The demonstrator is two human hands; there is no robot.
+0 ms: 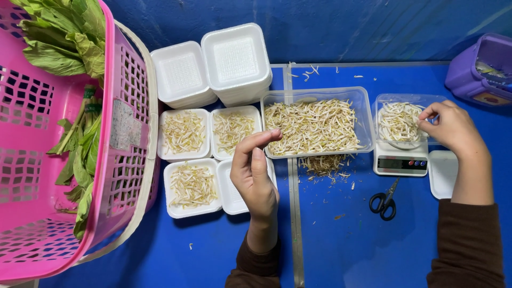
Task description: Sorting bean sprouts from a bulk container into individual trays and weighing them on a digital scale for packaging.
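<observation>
My left hand point(255, 173) hovers over an empty white foam tray point(230, 193), fingers pinched together beside the big clear tub of bean sprouts point(314, 127); I cannot see anything in it. My right hand point(452, 128) pinches a few sprouts at the edge of a clear tray of sprouts point(399, 120) that sits on a small white digital scale point(400, 162). Three white foam trays hold sprouts: two in the upper row point(183, 133) point(233, 129) and one lower left point(192, 186).
Two stacks of empty foam trays point(234, 58) stand at the back. A pink basket of leafy greens point(64, 138) fills the left side. Black-handled scissors point(385, 201) lie below the scale, a white lid point(442, 173) beside it. A purple container point(482, 69) is far right.
</observation>
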